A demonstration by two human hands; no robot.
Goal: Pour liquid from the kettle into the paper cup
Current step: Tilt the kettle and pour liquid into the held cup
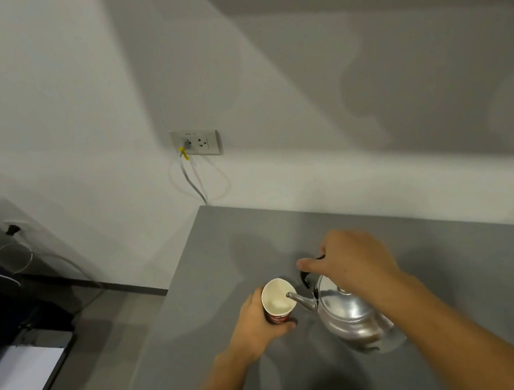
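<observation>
A silver metal kettle (348, 312) is tilted to the left over the grey table (469, 277), its spout tip over the rim of a paper cup (279, 301). The cup is white inside with a red printed wall. My right hand (350, 262) grips the kettle's black handle from above. My left hand (257, 323) wraps around the cup's lower wall and holds it on the table. I cannot tell whether liquid is flowing from the spout.
The table's left edge (174, 278) drops to the floor. A wall socket (196, 142) with a plugged cable sits on the white wall behind. A dark machine with a white sheet (20, 377) stands on the floor at the left.
</observation>
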